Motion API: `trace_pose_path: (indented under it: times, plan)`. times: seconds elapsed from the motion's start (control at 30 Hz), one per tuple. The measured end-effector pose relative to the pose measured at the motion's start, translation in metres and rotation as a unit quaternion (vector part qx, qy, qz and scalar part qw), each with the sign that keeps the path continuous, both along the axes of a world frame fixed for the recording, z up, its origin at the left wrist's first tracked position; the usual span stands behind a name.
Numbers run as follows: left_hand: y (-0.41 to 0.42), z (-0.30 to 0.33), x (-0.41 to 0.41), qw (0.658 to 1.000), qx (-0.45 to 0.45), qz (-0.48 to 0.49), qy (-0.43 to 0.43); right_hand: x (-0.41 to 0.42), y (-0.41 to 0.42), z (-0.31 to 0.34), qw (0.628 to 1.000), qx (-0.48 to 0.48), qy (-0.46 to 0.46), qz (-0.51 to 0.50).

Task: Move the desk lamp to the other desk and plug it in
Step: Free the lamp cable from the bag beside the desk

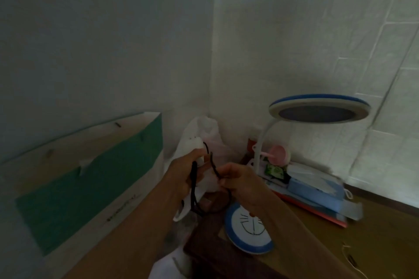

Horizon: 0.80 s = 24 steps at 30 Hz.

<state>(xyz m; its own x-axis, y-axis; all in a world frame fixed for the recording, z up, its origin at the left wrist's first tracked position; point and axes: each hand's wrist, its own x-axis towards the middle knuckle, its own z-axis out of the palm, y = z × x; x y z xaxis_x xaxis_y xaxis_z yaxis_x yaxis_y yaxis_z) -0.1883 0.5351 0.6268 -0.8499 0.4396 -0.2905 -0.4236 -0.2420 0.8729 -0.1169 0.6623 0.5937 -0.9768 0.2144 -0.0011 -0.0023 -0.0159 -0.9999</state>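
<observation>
Desk lamp (294,142): white plastic, flexible white neck, round flat head with blue rim, round white base with blue edge and a cartoon cat face drawn on it. It stands upright on the brown wooden bench (374,244), at the bench's left edge, in the corner of the room. Head sits high and right of the neck; base is nearest the camera.

Thin black power cord (214,166) of the lamp is lifted off the bench and runs between both hands, with a slack loop hanging below them just left of the lamp base.

Left hand (184,172): held left of the lamp, fingers curled round the cord; a white plug-like piece at the fingertips, too blurred to identify. Right hand (238,182): close beside the left, above the lamp base, fingers (223,180) pressed together, pinching the cord.

Behind the hands: crumpled white plastic bag (204,133) in the corner, partly hanging over the bench edge.

Right of the lamp neck, against the far wall: pink round plastic object (280,154), a small green packet (275,171), a flat pile of light blue and red-edged folders or packets (317,197). Details blurred.

Far left: large flat cardboard box with a green panel (86,183), leaning against the left wall.

Walls white; right wall has a raised brick pattern.
</observation>
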Motion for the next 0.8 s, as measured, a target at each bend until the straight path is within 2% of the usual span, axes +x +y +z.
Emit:
trace_pose_path:
  times: [0.23, 0.3, 0.4, 0.47, 0.6, 0.8]
  plan:
    - [0.024, 0.002, 0.009, 0.998, 0.053, -0.034, -0.023, 0.025, 0.013, -0.003, 0.993, 0.108, -0.034, 0.023]
    - [0.027, 0.003, 0.010, 0.998, 0.045, -0.044, 0.002, 0.027, 0.022, -0.003, 0.993, 0.099, -0.057, -0.039]
    - [0.030, 0.002, 0.013, 0.998, -0.009, -0.037, 0.054, 0.023, 0.041, 0.001, 0.981, 0.018, -0.051, -0.186]
    - [0.032, 0.000, 0.016, 0.994, -0.048, -0.023, 0.092, 0.020, 0.052, 0.006, 0.967, 0.065, -0.027, -0.246]
    - [0.040, -0.003, 0.022, 0.991, -0.056, -0.020, 0.119, 0.012, 0.062, 0.015, 0.946, 0.157, -0.025, -0.283]
    - [0.052, -0.010, 0.021, 0.991, -0.056, -0.006, 0.120, -0.005, 0.072, 0.014, 0.932, 0.272, -0.043, -0.234]
